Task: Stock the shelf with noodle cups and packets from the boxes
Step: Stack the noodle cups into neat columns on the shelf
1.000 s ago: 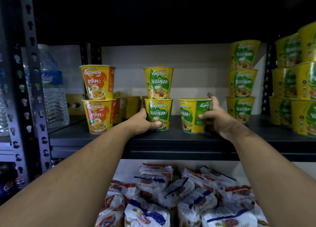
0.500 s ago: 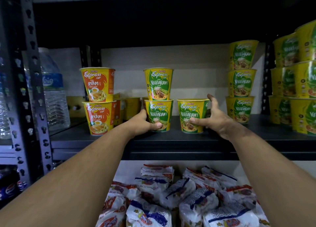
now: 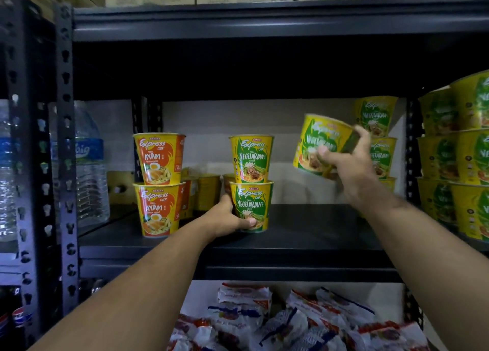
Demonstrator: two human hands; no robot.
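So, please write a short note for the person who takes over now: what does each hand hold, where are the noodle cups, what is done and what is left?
Left hand: grips the bottom cup of the middle stack of two yellow-green Vegetarian noodle cups on the dark metal shelf.
Right hand: holds one tilted yellow-green Vegetarian cup in the air, right of that stack.
Done: two orange Ayam cups stacked at the left; more Vegetarian stacks at the right; white noodle packets on the level below.
Left: probably set the held cup down; the shelf beside the middle stack is bare.
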